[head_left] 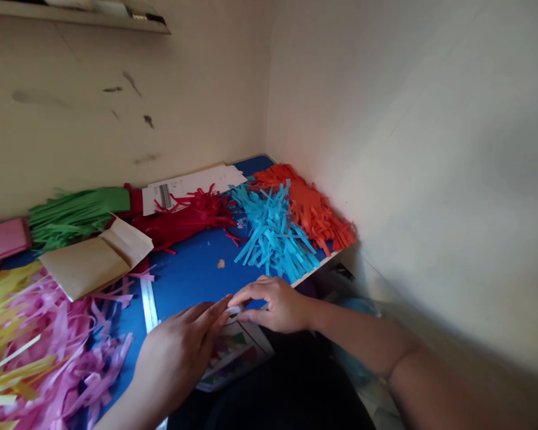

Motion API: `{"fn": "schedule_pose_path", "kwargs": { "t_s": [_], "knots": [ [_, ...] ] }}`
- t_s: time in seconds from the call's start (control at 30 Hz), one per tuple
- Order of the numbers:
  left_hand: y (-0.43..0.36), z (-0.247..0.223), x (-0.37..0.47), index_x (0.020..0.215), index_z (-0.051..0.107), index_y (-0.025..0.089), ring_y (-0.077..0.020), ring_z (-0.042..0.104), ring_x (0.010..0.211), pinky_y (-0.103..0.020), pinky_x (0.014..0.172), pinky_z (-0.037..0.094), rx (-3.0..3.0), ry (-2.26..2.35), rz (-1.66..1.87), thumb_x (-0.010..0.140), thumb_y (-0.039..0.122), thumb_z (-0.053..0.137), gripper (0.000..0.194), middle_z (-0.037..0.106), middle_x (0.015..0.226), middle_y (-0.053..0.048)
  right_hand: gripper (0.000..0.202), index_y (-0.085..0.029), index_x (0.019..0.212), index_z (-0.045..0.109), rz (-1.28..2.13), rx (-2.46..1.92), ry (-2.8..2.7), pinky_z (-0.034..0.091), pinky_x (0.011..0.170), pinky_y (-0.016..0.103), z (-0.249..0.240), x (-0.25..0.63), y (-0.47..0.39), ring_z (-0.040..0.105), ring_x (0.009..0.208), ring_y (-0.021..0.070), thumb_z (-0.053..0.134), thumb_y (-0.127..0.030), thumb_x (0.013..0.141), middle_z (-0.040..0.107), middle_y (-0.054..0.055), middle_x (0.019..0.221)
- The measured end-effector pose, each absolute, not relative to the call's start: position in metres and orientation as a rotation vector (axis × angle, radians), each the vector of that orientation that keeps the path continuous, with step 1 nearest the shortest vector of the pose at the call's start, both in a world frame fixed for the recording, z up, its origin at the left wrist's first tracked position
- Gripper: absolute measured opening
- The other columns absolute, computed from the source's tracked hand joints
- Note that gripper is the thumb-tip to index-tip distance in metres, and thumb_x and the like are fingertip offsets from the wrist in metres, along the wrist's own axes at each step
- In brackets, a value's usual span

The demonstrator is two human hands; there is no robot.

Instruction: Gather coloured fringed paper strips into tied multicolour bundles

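Note:
Both hands meet at the table's near edge over a flat packet with a colourful printed pattern (240, 352). My left hand (183, 334) lies over the packet's left side, its fingers together and pointing toward the right hand. My right hand (273, 304) is bent, with thumb and fingers closed on a small white piece (233, 313) at the packet's top. The left fingertips touch this white piece too. What lies under the left palm is hidden.
On the blue table (192, 263) lie fringed paper bundles: blue (273, 233), orange (309, 209), red (183, 221), green (80, 215), pink (72, 334) and yellow (9, 298). A brown envelope (89, 263) and white card (197, 182) lie farther back. Walls stand behind and right.

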State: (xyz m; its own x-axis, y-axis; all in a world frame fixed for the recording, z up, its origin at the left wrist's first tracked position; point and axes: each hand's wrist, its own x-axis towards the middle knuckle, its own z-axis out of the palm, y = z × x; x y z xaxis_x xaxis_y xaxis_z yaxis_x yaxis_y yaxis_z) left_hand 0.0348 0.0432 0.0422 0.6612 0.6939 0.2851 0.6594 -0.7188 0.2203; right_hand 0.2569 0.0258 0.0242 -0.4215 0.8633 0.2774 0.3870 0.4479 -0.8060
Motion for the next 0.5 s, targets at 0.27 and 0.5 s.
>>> {"fn": "schedule_pose_path", "kwargs": {
  "t_s": [0.27,0.5],
  "knots": [
    [0.046,0.044,0.029,0.119,0.066,0.028,-0.0147,0.072,0.066,-0.023,0.052,0.051,2.895,0.997,0.549,0.100,0.038,0.036,0.037,0.077,0.087,0.000,0.033,-0.019,0.112,0.062,0.834,-1.081,-1.934,0.046,0.091,0.026,0.027,0.253,0.017,0.070,0.092,0.0132,0.073,-0.015,0.081,0.076,0.002,0.098],
    [0.043,0.047,0.025,0.130,0.056,0.030,-0.0133,0.071,0.065,-0.023,0.052,0.050,2.959,0.900,0.636,0.100,0.037,0.038,0.036,0.076,0.084,0.003,0.036,-0.020,0.110,0.057,0.814,-1.122,-1.877,0.043,0.091,0.028,0.019,0.244,0.008,0.071,0.093,0.0142,0.078,-0.023,0.081,0.076,0.001,0.094]
  ]
}}
